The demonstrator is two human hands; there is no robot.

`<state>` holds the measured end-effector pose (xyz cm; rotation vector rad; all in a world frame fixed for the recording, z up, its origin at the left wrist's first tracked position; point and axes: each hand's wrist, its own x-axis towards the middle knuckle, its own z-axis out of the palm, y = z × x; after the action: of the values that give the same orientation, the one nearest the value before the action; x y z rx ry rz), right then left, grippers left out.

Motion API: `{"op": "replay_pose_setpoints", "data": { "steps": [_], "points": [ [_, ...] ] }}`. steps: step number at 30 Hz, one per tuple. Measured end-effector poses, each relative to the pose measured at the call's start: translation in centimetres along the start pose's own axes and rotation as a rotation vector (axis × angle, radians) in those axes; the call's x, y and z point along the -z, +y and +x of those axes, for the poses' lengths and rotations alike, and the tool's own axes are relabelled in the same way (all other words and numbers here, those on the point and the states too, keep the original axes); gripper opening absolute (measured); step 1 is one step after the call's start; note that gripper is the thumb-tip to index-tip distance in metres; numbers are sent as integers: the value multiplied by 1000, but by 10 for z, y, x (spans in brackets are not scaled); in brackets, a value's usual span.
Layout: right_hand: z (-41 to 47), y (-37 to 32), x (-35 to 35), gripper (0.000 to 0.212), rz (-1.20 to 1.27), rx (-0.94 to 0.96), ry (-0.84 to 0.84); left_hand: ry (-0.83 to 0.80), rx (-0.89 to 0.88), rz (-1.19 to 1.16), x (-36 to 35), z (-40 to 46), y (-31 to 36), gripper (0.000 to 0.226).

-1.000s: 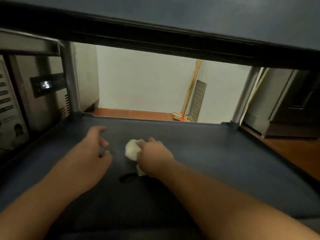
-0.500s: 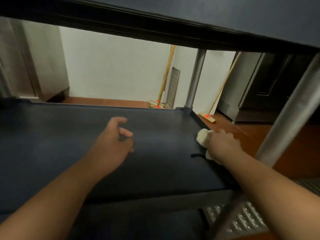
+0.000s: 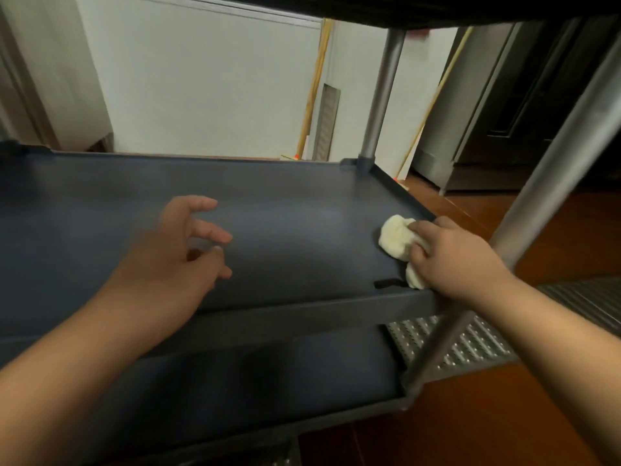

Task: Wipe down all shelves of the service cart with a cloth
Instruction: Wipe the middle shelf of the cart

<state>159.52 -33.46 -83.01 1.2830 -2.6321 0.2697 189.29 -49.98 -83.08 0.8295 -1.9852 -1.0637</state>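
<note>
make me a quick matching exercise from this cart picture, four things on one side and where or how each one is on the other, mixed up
Things:
1. cloth
2. left hand
3. right hand
4. brooms

States or places:
A. leaning against the far white wall
B. over the middle shelf, fingers spread, holding nothing
C. bunched at the shelf's right edge
D. gripping the cloth

Pairs: 1-C, 2-B, 3-D, 4-A
</note>
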Motion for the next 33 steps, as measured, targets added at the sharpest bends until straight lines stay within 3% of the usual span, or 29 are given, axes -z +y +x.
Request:
{"op": "replay_pose_setpoints", "data": {
  "steps": [7, 14, 20, 23, 33],
  "points": [
    [-29, -43, -1, 45, 145, -83, 87, 53, 6, -75, 53, -28, -12, 50],
    [-51, -139, -13, 38, 159, 36, 195, 126, 79, -80, 109, -55, -26, 46],
    [-61, -213, -17, 35, 147, 115, 133, 227, 84, -91, 157, -65, -49, 42],
    [-66, -258, -16, 31, 98, 186, 50, 273, 98, -86, 181, -69, -66, 51],
    [-91, -462, -22, 31, 195, 514, -126, 390, 206, -48, 266, -105, -112, 46]
  ]
}}
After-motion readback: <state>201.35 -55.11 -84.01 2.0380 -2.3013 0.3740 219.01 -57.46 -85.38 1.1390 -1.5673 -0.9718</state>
